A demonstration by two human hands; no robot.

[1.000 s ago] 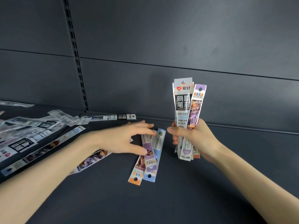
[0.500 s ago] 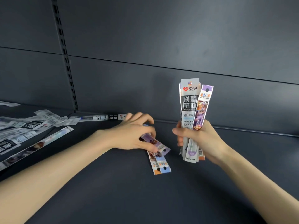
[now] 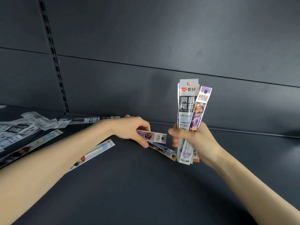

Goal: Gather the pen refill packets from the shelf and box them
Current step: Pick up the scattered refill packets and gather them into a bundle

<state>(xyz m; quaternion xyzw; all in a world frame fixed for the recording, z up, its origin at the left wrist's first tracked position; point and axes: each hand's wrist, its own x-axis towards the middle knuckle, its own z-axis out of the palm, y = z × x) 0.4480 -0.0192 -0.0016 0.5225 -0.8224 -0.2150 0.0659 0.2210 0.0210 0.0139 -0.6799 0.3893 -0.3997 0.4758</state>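
Observation:
My right hand (image 3: pixel 193 138) grips an upright bundle of pen refill packets (image 3: pixel 188 103); a grey-and-black one and a purple one (image 3: pixel 200 109) face me. My left hand (image 3: pixel 131 129) pinches a purple packet (image 3: pixel 154 137), lifted and pointing right toward the bundle. Beneath it a second packet (image 3: pixel 162 149) slants down to the bundle's bottom end. One more packet (image 3: pixel 94 153) lies on the dark shelf (image 3: pixel 146 184) under my left forearm. No box is in view.
A heap of several loose packets (image 3: pixel 24 127) covers the shelf's left side, with a long packet (image 3: pixel 90 119) along the back wall. A slotted upright rail (image 3: pixel 53 59) runs down the grey back panel.
My left hand has raised the purple packet off the shelf and turned it toward the bundle. The other packets under it slid right. The right hand's bundle stayed upright.

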